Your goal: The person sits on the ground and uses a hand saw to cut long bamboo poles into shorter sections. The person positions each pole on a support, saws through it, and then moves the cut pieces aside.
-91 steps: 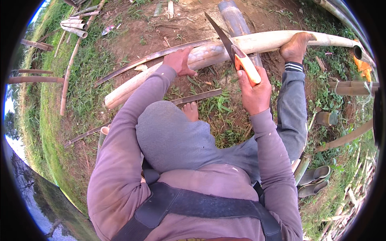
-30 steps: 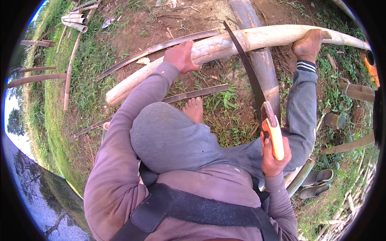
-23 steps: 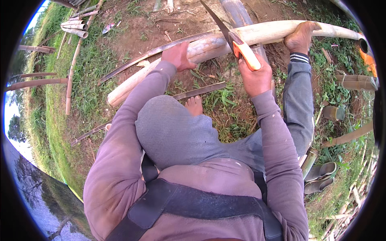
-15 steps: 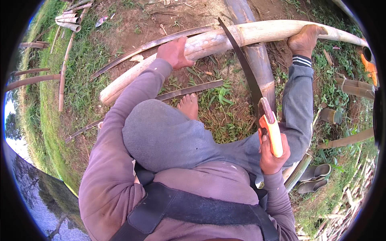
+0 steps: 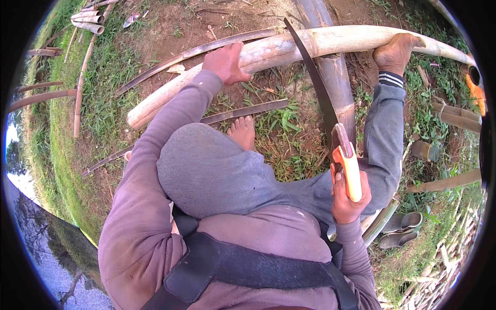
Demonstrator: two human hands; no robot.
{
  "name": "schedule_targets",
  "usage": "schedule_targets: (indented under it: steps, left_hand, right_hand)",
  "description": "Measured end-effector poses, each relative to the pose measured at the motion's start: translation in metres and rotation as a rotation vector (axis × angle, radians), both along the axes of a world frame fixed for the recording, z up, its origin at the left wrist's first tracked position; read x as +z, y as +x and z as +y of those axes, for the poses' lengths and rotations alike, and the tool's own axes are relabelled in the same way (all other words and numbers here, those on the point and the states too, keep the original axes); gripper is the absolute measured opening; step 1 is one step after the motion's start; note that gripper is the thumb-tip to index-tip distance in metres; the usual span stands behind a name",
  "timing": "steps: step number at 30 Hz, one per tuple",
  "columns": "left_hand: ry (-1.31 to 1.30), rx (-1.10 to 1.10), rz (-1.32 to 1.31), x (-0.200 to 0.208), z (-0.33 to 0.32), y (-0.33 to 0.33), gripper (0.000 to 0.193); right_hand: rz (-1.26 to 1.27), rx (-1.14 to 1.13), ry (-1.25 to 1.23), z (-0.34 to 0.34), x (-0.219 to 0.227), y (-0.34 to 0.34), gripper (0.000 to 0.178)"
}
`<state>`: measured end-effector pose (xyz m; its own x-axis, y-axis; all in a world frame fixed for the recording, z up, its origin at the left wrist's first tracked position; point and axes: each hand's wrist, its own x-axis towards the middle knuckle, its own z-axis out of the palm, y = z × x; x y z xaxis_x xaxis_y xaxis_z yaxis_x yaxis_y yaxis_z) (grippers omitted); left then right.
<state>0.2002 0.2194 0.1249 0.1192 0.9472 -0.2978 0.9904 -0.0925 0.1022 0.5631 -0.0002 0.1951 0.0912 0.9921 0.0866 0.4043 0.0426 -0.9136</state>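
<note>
A long pale bamboo pole (image 5: pixel 336 40) lies crosswise over a darker, greyish bamboo pole (image 5: pixel 335 77). My left hand (image 5: pixel 226 63) is closed over the pale pole, left of the crossing. My bare right foot (image 5: pixel 397 52) presses on the same pole farther right. In my right hand (image 5: pixel 350 196) is the orange-and-white handle of a handsaw (image 5: pixel 323 103). Its long dark blade slants up and away, with the upper part against the pale pole just left of the crossing. Whether the teeth have bitten into the bamboo cannot be made out.
Split bamboo strips (image 5: pixel 243 111) lie on the grass around my left foot (image 5: pixel 242 133). Cut bamboo tubes (image 5: pixel 88 21) are stacked at the far left. On the right are an orange object (image 5: pixel 474 93), a pair of dark shoes (image 5: pixel 400 230) and a heap of bamboo pieces (image 5: pixel 439 271).
The saw blade has shifted slightly to the right in the picture, its tip a little lower against the pale pole. Both hands keep their grip.
</note>
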Motion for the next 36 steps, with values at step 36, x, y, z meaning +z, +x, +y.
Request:
schedule_targets:
  steps: [36]
  left_hand:
    - [0.077,0.014,-0.003,-0.007,-0.009,-0.007,0.095]
  right_hand:
    - [0.117,0.054,0.098,0.16,-0.047,-0.073,0.009]
